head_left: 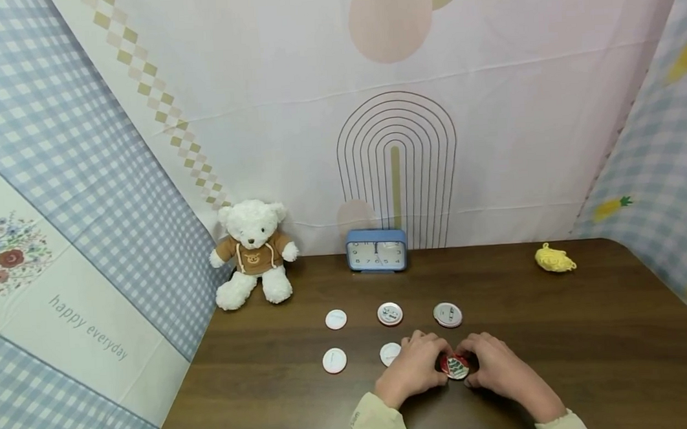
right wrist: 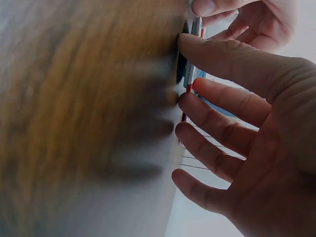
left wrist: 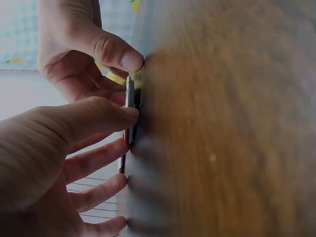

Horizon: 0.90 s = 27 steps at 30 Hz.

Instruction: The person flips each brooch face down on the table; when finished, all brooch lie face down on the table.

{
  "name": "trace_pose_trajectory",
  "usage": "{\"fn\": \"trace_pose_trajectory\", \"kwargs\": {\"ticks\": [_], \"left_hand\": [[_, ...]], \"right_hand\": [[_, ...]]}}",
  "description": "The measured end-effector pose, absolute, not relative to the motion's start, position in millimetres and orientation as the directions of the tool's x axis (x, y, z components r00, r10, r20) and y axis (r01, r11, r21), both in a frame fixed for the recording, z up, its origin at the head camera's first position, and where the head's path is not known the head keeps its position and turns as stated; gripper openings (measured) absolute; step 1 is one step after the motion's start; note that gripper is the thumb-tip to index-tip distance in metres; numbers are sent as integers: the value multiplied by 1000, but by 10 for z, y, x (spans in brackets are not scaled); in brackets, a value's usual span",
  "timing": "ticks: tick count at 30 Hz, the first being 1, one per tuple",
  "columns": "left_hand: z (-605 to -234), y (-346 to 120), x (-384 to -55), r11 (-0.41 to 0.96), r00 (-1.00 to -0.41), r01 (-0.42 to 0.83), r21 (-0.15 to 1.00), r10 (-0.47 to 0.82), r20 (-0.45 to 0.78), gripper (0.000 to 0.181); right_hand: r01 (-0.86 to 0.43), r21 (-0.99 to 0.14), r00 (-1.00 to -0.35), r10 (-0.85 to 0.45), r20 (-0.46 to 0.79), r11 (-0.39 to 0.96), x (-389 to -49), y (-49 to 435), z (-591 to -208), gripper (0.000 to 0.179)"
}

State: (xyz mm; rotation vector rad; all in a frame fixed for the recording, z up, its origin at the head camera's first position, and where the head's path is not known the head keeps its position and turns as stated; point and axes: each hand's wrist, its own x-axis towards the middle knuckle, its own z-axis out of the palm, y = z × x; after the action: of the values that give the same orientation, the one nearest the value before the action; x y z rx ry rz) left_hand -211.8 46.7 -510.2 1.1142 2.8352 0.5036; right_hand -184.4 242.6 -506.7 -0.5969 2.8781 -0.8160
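A round pin badge [head_left: 456, 367] with a red edge and a green tree picture lies between both hands at the front of the table. From its left side, my left hand [head_left: 419, 365] holds the badge's edge between thumb and index finger. At the opposite edge my right hand [head_left: 492, 366] curves its thumb and index finger around it. The left wrist view gives the badge [left wrist: 130, 91] edge-on, close to the tabletop, with the left thumb [left wrist: 111, 114] across it. Seen from the right wrist, the other fingers [right wrist: 217, 128] are spread with their tips near the wood.
Several more round badges lie face down in two rows, among them one with its pin showing [head_left: 448, 314] and one partly behind the left hand [head_left: 389, 353]. A blue clock [head_left: 376, 250], a white teddy bear [head_left: 254, 255] and yellow yarn [head_left: 554, 258] stand along the back.
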Motion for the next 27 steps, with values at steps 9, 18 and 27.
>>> {"fn": "trace_pose_trajectory", "kwargs": {"ticks": [9, 18, 27], "left_hand": [[-5102, 465, -2101, 675, -730, 663, 323, 678, 83, 24], [-5109, 438, -2100, 636, -730, 659, 402, 669, 137, 14], [-5077, 481, -2094, 630, -731, 654, 419, 670, 133, 6]], "right_hand": [[-383, -514, -907, -417, 53, 767, -1818, 2469, -5065, 28], [-426, -538, -878, -476, 51, 728, -1813, 2555, -5026, 15], [-438, -549, -867, -496, 48, 712, -1797, 2597, -4990, 11]]}}
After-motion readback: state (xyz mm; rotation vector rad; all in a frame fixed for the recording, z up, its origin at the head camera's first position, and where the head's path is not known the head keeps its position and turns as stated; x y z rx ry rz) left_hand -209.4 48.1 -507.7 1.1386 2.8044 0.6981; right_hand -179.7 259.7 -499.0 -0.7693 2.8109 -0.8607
